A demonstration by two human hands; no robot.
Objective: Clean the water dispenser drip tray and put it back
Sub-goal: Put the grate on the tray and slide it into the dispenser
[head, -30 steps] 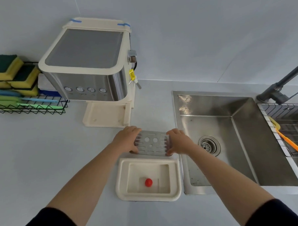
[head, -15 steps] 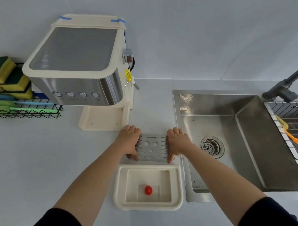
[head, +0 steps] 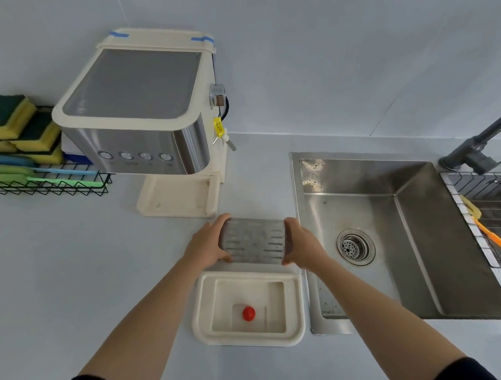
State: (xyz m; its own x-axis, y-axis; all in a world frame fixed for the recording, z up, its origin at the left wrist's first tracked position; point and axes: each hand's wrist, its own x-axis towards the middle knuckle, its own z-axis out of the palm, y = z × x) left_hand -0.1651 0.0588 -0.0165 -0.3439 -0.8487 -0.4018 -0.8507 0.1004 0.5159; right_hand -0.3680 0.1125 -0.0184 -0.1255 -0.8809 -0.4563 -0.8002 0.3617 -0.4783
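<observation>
A slotted metal grate (head: 253, 241) is held between my left hand (head: 207, 245) and my right hand (head: 302, 245), one on each short end, just above the counter. Right below it the cream drip tray (head: 202, 306) lies on the counter beside the sink, with a red float (head: 248, 313) in its middle. The cream and steel water dispenser (head: 137, 114) stands at the back left; its base platform (head: 178, 197) is bare.
A steel sink (head: 418, 254) with a round drain (head: 355, 247) lies to the right. A dark faucet (head: 477, 148) and a wire rack holding an orange brush (head: 498, 239) are far right. A black wire basket (head: 48, 184) with sponges sits far left.
The grate has been lifted off the counter and tilted, both hands still holding its ends. The camera has shifted slightly.
</observation>
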